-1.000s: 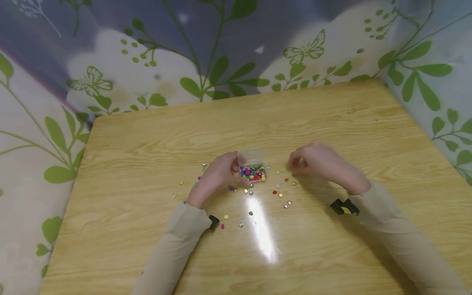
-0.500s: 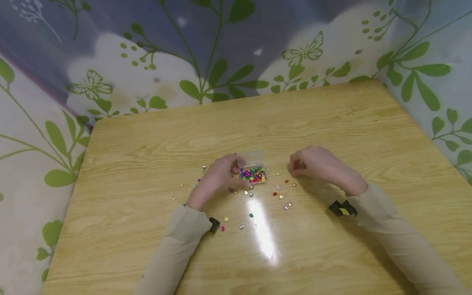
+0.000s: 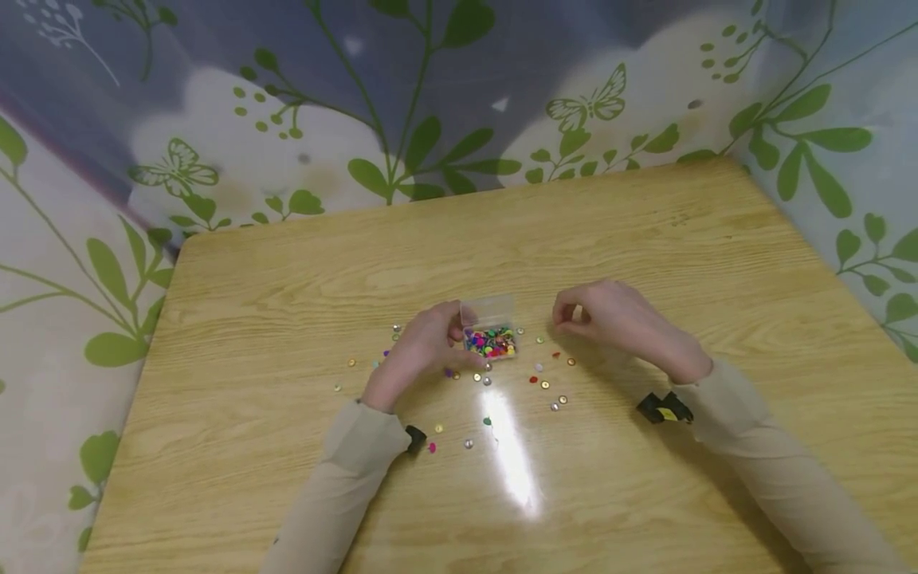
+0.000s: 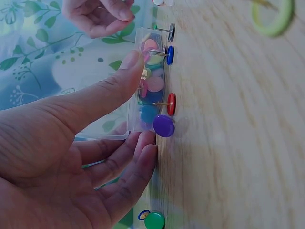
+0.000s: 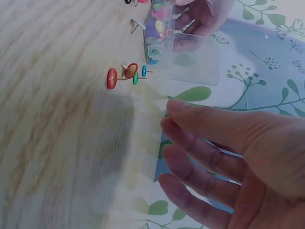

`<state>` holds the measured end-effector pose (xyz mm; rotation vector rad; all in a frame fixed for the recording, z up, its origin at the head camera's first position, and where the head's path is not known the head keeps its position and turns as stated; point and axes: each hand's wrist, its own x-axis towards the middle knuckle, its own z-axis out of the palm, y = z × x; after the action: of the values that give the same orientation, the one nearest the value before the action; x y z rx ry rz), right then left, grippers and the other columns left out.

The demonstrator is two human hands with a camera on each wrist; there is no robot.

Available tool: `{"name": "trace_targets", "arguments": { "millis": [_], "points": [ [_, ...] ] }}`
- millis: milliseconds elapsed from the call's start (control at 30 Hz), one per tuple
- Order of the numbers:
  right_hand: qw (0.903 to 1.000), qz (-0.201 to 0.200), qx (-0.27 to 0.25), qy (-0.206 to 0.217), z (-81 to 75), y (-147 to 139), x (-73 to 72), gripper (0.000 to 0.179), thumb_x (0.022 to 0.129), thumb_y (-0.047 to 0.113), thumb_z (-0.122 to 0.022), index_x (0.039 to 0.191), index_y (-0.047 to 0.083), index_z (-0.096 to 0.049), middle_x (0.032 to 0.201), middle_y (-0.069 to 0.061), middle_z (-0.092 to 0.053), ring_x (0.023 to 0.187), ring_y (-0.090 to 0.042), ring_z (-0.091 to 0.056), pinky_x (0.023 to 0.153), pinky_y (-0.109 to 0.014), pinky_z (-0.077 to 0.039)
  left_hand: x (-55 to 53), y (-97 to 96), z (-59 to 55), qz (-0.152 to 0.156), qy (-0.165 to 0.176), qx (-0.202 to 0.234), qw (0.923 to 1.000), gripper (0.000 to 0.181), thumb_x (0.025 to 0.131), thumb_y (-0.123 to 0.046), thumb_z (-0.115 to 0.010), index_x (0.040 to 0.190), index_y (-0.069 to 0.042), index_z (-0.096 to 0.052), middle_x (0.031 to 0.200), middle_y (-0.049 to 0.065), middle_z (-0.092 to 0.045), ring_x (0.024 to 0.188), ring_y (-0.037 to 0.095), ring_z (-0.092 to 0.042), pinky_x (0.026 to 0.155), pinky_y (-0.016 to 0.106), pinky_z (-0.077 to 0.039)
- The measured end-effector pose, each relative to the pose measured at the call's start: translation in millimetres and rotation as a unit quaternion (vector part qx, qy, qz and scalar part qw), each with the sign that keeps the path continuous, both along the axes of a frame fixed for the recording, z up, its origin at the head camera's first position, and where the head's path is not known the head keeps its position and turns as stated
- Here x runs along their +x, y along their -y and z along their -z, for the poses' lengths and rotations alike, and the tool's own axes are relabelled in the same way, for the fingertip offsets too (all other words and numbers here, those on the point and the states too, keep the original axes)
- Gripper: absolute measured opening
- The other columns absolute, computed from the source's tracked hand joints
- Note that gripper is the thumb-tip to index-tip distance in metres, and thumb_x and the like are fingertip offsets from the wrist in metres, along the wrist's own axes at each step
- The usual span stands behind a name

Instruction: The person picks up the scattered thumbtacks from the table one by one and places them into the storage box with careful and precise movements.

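Note:
A small clear plastic box (image 3: 490, 343), its lid (image 3: 488, 309) raised, stands on the table full of colourful thumbtacks. My left hand (image 3: 428, 339) grips its left side, thumb at the front and fingers behind; the left wrist view shows the thumb against the clear wall. To the right of the box, my right hand (image 3: 606, 319) is raised slightly off the table. Its thumb and index fingertips meet in a pinch on a thumbtack that is almost wholly hidden. Loose tacks lie between the hands, among them a red thumbtack (image 3: 533, 380) and a gold one (image 3: 570, 362).
More thumbtacks are scattered left of and in front of the box, such as a pink thumbtack (image 3: 432, 447) and a green one (image 3: 488, 421). Several show points up or sideways. The wooden table (image 3: 645, 494) meets a leaf-patterned wall (image 3: 287, 135) behind.
My right hand reached down to the scattered tacks, and one beside its fingertips is gone from the table. It has since risen slightly and shifted left. My left hand stays on the box.

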<state>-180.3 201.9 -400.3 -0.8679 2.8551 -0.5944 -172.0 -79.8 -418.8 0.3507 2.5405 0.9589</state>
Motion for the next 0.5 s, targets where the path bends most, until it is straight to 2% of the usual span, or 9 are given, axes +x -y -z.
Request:
{"name": "trace_targets", "arguments": {
  "millis": [200, 500],
  "points": [
    [0.9997, -0.005, -0.007, -0.021, -3.6, 2.3, 1.5, 0.01, 0.087, 0.007, -0.079, 0.088, 0.016, -0.076, 0.084, 0.004, -0.074, 0.059, -0.006, -0.053, 0.053, -0.028, -0.044, 1.8, 1.5, -0.1, -0.002, 0.0, 0.009, 1.0, 0.064, 0.074, -0.029, -0.092, 0.128, -0.01, -0.061, 0.104, 0.003, -0.06, 0.097, 0.02, -0.056, 0.085, 0.035, -0.049],
    [0.9982, -0.023, -0.005, -0.054, -4.1, 8.0, 0.8, 0.012, 0.087, 0.005, -0.078, 0.094, 0.015, -0.076, 0.088, 0.002, -0.074, 0.062, -0.007, -0.057, 0.057, -0.03, -0.049, -0.1, 1.2, 0.1, 0.001, -0.005, -0.001, 1.0, 0.065, 0.075, -0.031, -0.091, 0.128, -0.009, -0.061, 0.105, 0.003, -0.061, 0.096, 0.02, -0.056, 0.085, 0.035, -0.049]
  ]
}}
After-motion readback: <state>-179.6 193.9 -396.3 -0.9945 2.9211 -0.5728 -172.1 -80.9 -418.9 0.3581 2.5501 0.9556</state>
